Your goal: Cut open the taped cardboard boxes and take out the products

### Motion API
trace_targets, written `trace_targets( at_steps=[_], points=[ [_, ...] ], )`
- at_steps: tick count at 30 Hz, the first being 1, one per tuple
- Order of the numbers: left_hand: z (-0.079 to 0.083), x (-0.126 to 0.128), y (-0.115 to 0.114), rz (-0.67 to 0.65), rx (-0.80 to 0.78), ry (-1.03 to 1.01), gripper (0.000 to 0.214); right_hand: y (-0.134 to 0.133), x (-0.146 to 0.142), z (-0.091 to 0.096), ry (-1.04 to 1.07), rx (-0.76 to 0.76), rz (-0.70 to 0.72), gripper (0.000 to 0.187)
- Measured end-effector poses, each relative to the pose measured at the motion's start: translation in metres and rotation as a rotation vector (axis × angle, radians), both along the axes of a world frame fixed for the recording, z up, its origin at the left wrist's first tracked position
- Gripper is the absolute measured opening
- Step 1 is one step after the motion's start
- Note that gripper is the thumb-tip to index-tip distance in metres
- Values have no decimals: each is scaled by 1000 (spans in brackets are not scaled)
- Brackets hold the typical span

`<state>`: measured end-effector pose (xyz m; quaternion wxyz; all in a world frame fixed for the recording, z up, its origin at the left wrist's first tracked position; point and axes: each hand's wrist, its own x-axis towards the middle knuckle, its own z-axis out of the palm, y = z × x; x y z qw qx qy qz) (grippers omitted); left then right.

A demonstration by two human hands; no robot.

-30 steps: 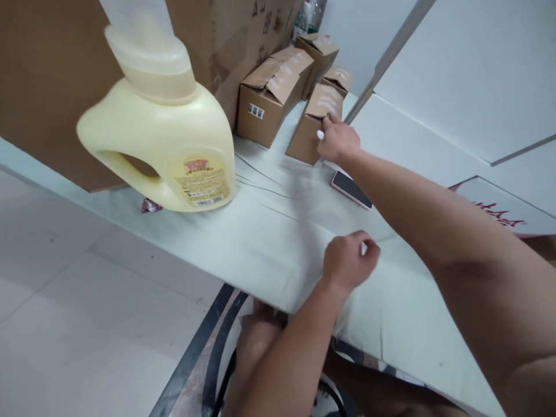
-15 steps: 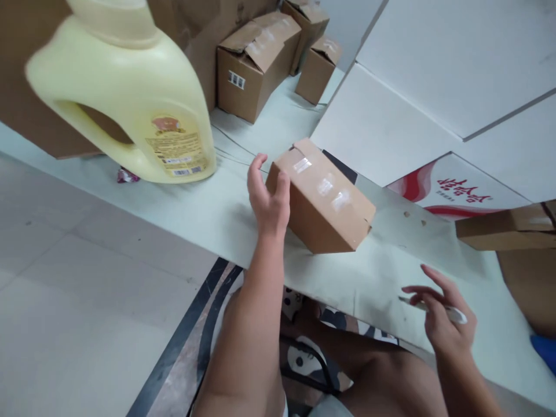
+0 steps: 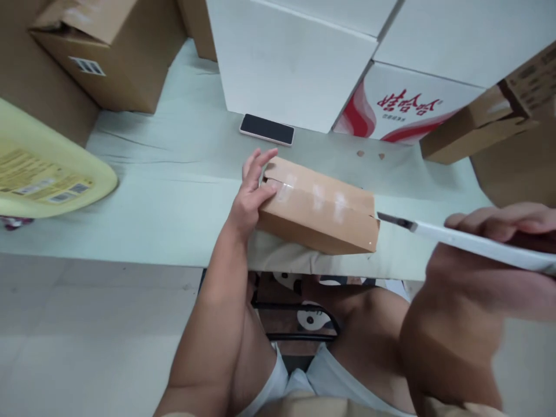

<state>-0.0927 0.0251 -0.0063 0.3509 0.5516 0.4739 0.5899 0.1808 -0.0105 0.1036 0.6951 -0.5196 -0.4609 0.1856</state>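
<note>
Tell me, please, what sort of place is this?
It looks like an indoor storage area, perhaps a storeroom or small shop, though I cannot be sure. White boxes stand along the table, a taped box lies in front, and a knife is held nearby.

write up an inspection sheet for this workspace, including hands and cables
Surface: pale table, creased near its front edge.
Work items: taped cardboard box near the front edge; white-handled knife, blade out, tip close to the box's right end.
Clutter: phone behind the box; two small tan bits; yellow bottle at left.
Hands: left hand touches the box's left end; right hand grips the knife.
Cables: nothing seen.
Surroundings: white cartons behind; brown boxes at left and right.
</note>
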Motion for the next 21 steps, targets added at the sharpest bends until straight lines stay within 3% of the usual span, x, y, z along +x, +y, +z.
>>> trace_targets(
  at_steps=[3, 7, 11, 13, 16, 21],
  points=[
    [1, 17, 3, -141, -49, 4, 57, 8, 3, -7, 94, 200, 57, 35],
    [2, 46, -8, -170, -112, -76, 45, 12, 21, -15, 66, 97, 146, 58],
    [-2, 72, -22, -151, -121, -94, 42, 4, 30, -7, 32, 8, 264, 63],
    [-4, 79, -26, -151, -114, -63, 48, -1, 30, -4, 16, -8, 251, 52],
    [-4, 84, -26, -124, -127, -52, 55, -6, 30, -9, -60, -31, 242, 10],
    [-1, 88, -21, -131, -156, -49, 59, -4, 34, -28, -161, -63, 321, 12]
  ],
)
